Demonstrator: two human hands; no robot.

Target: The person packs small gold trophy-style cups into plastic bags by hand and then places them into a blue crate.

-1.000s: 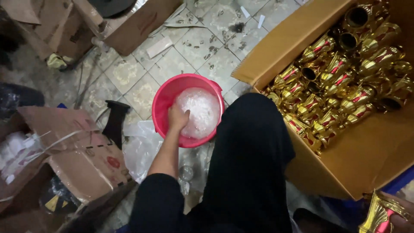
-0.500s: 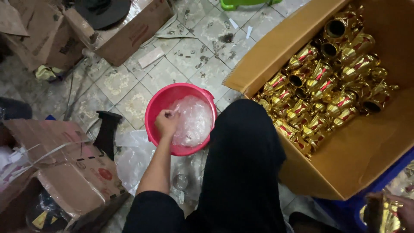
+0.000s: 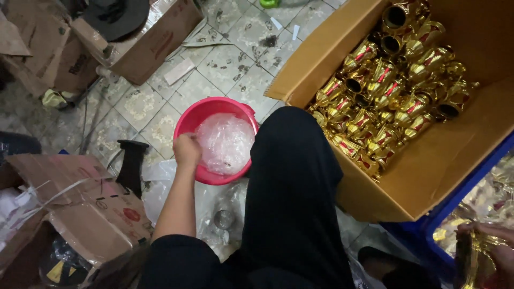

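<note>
Head view: my left hand [image 3: 187,150], fingers pinched on the crinkly clear plastic bags [image 3: 225,142] in the round pink plastic bucket [image 3: 188,122] at ten o'clock, should lift one bag free, while my right hand [image 3: 498,251] clasps a gold plastic piece [image 3: 474,262] at four o'clock.

The light is even and rather bright, coming from above, with only soft shadows on the floor [image 3: 225,59]. Glare shines on the gold cups [image 3: 391,96]. The lower right corner is blurred and darker.
</note>
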